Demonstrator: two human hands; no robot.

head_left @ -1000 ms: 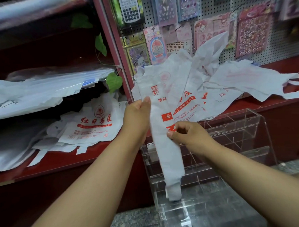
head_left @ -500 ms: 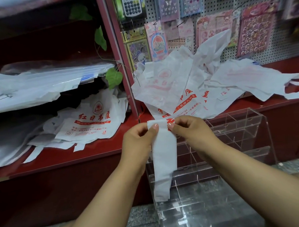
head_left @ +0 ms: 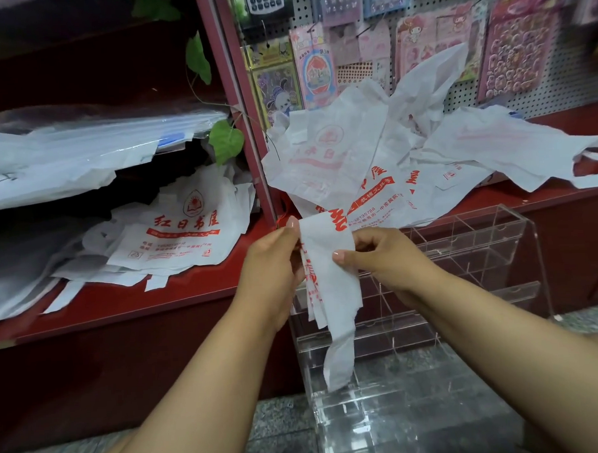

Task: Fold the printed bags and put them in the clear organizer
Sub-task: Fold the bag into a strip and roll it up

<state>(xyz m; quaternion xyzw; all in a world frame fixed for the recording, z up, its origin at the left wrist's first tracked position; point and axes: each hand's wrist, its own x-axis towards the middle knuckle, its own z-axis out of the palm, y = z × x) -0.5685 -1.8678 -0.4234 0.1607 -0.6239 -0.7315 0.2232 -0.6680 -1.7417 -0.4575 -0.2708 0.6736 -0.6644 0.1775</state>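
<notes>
— What is shown at the centre of the frame?

— A printed bag, folded into a narrow strip, is held with its long axis running top to bottom; its loose tail is left hanging toward the lower centre, in front of the clear organizer.

— And how is it gripped?

— The upper left edge is pinched by the left hand, thumb up. The strip's middle is grasped by the right hand, thumb across the front and fingers curled behind. Both hands are set level, on either side of the strip, forearms reaching in from the lower corners.

— What is the next fold judged to depend on?

— The tail lies below both grips, so it would likely be brought upward. The organizer stands just behind, at the right; more bags are heaped on the red shelf above.
</notes>
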